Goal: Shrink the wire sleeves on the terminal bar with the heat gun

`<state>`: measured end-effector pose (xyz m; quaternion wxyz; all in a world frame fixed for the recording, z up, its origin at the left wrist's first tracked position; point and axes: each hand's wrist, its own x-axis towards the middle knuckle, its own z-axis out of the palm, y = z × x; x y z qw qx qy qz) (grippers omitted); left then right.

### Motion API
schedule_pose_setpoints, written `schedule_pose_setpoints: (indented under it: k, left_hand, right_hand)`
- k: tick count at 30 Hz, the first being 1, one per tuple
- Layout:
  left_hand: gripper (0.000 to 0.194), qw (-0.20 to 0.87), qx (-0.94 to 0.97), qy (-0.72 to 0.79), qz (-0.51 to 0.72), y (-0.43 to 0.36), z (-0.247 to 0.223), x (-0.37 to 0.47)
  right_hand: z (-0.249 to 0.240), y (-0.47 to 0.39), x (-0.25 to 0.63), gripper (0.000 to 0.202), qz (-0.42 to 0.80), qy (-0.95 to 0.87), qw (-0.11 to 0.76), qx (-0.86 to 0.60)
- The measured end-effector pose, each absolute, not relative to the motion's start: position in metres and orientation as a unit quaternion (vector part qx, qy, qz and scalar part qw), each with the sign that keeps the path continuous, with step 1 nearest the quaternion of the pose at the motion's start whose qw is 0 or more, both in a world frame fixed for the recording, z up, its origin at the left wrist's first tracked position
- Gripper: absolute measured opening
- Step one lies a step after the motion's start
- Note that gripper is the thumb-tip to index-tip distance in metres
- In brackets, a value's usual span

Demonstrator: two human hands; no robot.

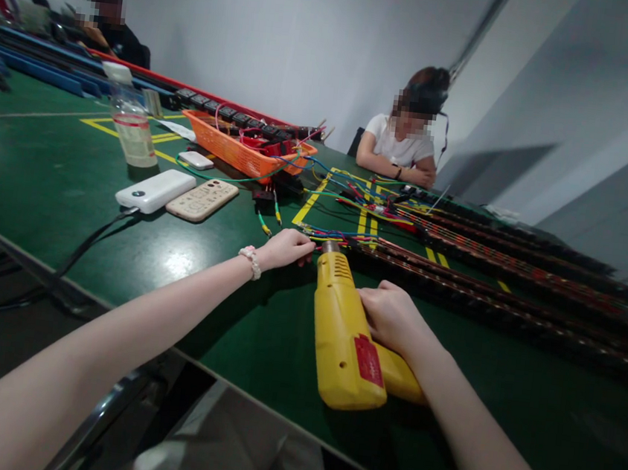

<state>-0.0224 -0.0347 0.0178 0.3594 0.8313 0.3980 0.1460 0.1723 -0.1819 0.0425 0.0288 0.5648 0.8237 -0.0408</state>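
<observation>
My right hand [392, 316] is wrapped round the handle of a yellow heat gun [342, 320], whose metal nozzle points away from me. Just left of the nozzle, my left hand [288, 249] has its fingers closed at the end of a bundle of coloured wires [341, 236]. A red wire shows at its fingertips; the exact grip is partly hidden. The wires run into a long dark strip with copper-coloured lines [454, 291] that stretches off to the right.
An orange basket [227, 147] of wired parts stands behind my left hand. To the left are a white power bank [155, 191] with a cable, a phone [203, 199] and a bottle [132, 126]. More strips lie at right. Two people sit across the green table [120, 263].
</observation>
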Motion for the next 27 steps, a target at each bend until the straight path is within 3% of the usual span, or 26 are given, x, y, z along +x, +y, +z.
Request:
schedule_pose_setpoints:
  k: [11,27]
  left_hand:
    - [0.045,0.357,0.839,0.381,0.15,-0.032,0.016,-0.025]
    - [0.052,0.38,0.834,0.367,0.157,-0.03,0.013,-0.03]
  right_hand:
    - [0.041,-0.185,0.172,0.016,-0.071,0.838,0.008,0.541]
    - [0.033,-0.181,0.203,0.023,-0.041,0.761,0.006,0.648]
